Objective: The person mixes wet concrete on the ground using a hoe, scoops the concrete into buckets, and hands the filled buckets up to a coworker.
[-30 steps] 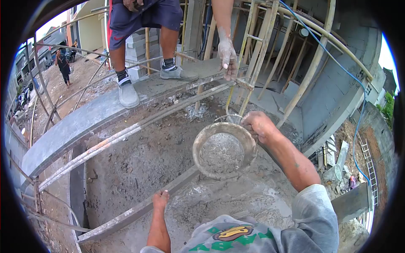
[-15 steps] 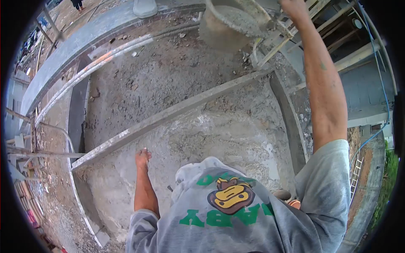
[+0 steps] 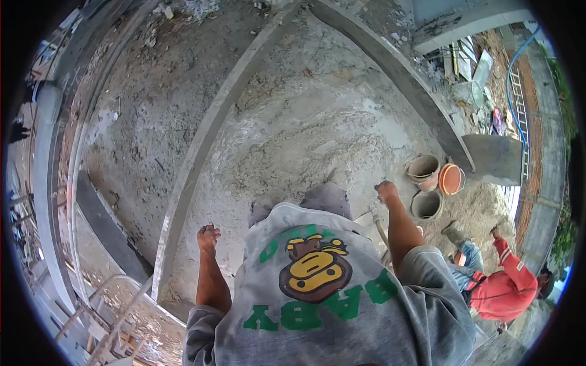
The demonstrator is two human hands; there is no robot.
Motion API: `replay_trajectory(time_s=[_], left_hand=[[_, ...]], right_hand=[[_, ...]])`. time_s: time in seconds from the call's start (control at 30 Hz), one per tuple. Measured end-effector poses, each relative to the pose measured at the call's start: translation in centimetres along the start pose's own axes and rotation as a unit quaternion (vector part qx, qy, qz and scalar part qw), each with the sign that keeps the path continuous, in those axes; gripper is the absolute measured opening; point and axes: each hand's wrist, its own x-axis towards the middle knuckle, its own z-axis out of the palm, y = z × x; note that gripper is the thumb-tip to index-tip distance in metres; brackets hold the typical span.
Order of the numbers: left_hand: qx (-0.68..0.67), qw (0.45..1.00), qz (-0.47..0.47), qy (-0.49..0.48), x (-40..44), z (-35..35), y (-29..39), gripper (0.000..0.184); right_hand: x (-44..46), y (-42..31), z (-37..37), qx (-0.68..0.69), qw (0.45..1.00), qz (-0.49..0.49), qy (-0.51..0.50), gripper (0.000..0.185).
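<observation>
My left hand [image 3: 208, 236] hangs at my left side with loosely curled, slightly parted fingers and nothing visible in it. It is nearest to a long grey board [image 3: 194, 160] on edge that crosses the ground. On the other side, my right hand [image 3: 386, 191] is curled closed over the wet grey concrete [image 3: 317, 116], with no object showing in it. To its right, apart from the hand, stand a grey-rimmed bucket [image 3: 422, 169], an orange bucket [image 3: 451, 179] and a dark bucket [image 3: 426, 205]. A handle-like stick [image 3: 381, 232] lies beside my right forearm.
A co-worker in a red top [image 3: 503, 287] bends near a sand pile [image 3: 473, 207] on the right. Another board [image 3: 403, 76] bounds the concrete at the upper right. Metal pipes [image 3: 116, 287] stand at the lower left. A blue hose [image 3: 519, 79] runs along the far right.
My right arm has come down from the large mortar-smeared tub at the top to my side. The view has turned right, bringing the buckets and co-worker into sight. The tub is out of view.
</observation>
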Motion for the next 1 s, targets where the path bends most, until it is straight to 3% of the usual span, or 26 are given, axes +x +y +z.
replay_trajectory(time_s=[0.03, 0.07, 0.13, 0.27, 0.37, 0.5, 0.53, 0.57, 0.63, 0.7, 0.73, 0.77, 0.8, 0.9, 1.0], left_hand=[[0.038, 0.999, 0.017, -0.005, 1.0, 0.1, 1.7, 0.024], [0.053, 0.998, 0.025, -0.03, 2.8, 0.3, 3.6, 0.024], [0.064, 0.994, 0.042, -0.082, 7.5, 0.8, 7.7, 0.025], [0.083, 0.982, 0.069, -0.155, 11.8, 8.6, 19.4, 0.024], [0.223, 0.945, 0.209, -0.118, 2.5, 20.4, 26.6, 0.026], [0.171, 0.92, 0.314, -0.163, -11.1, 32.9, 28.8, 0.036], [0.19, 0.911, 0.332, -0.156, -14.3, 35.7, 27.8, 0.037], [0.219, 0.9, 0.346, -0.148, -16.9, 38.3, 26.1, 0.039], [0.329, 0.877, 0.316, -0.154, -20.1, 43.4, 22.0, 0.035], [0.48, 0.811, 0.249, -0.224, -18.7, 46.8, 17.1, 0.034], [0.525, 0.788, 0.213, -0.241, -17.3, 49.0, 15.9, 0.034], [0.563, 0.769, 0.165, -0.253, -16.2, 50.6, 14.2, 0.034], [0.592, 0.753, 0.113, -0.263, -14.9, 51.9, 12.0, 0.034], [0.511, 0.82, 0.094, -0.24, -8.8, 56.1, 7.8, 0.033], [0.45, 0.87, 0.089, -0.18, -6.3, 61.3, 5.7, 0.03]], right_hand=[[-1.7, 1.1, 3.7, 0.161, 0.983, 0.085, -0.008, 0.016], [-3.0, 2.2, 7.6, 0.317, 0.932, 0.173, -0.006, 0.015], [-4.8, 3.6, 15.8, 0.492, 0.83, 0.26, 0.035, 0.018], [-8.3, 2.8, 17.8, 0.591, 0.751, 0.287, 0.068, 0.025], [-7.7, 3.9, 19.6, 0.694, 0.643, 0.321, 0.047, 0.024], [-1.9, 12.1, 21.7, 0.643, 0.681, 0.332, -0.109, 0.028], [0.6, 14.7, 22.8, 0.518, 0.813, 0.265, -0.04, 0.033], [4.2, 17.5, 24.6, 0.502, 0.827, 0.253, -0.003, 0.033], [10.5, 21.7, 27.2, 0.515, 0.814, 0.267, 0.023, 0.036], [13.8, 27.4, 23.2, 0.555, 0.774, 0.302, 0.043, 0.035], [17.6, 29.6, 24.9, 0.544, 0.775, 0.319, 0.034, 0.035], [20.2, 31.8, 25.6, 0.478, 0.817, 0.301, 0.117, 0.029], [22.4, 33.9, 26.4, 0.468, 0.82, 0.291, 0.157, 0.032], [29.0, 39.8, 29.2, 0.399, 0.868, 0.261, 0.141, 0.031], [33.6, 44.1, 32.8, 0.23, 0.934, 0.255, 0.094, 0.039]])
